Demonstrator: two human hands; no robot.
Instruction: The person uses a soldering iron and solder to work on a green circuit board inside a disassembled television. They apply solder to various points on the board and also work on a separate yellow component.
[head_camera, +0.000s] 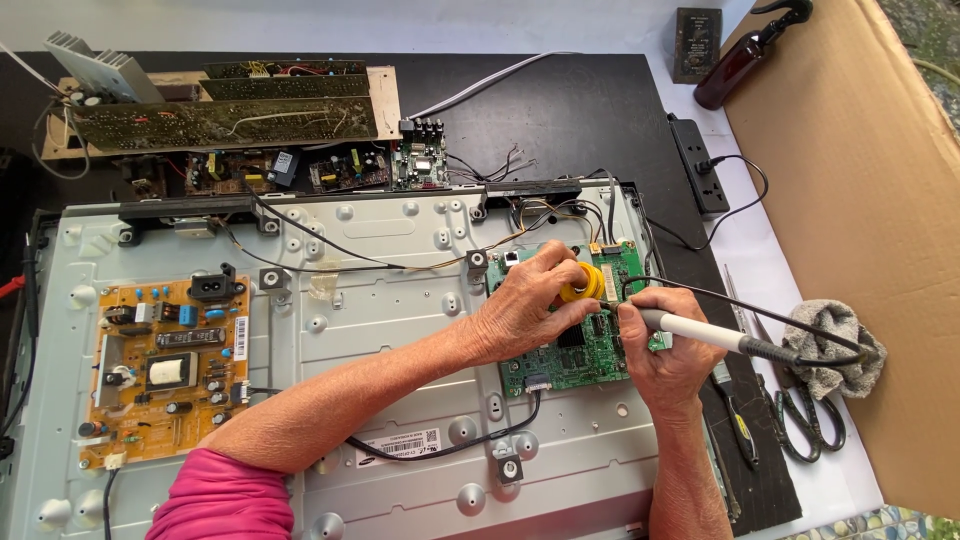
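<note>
White barcode label strip (400, 443) on the metal panel, narrow white sticker (241, 338) edging the orange board, brown cardboard sheet (860, 200) at right

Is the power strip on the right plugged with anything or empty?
Plugged: a black plug sits in the black power strip, and its cable loops away across the white table.

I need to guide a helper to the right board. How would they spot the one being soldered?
Start at the big grey metal panel filling the table. Near its right edge lies a green circuit board, under the left hand and right hand. The other board on the panel, far left, is orange-brown.
</note>
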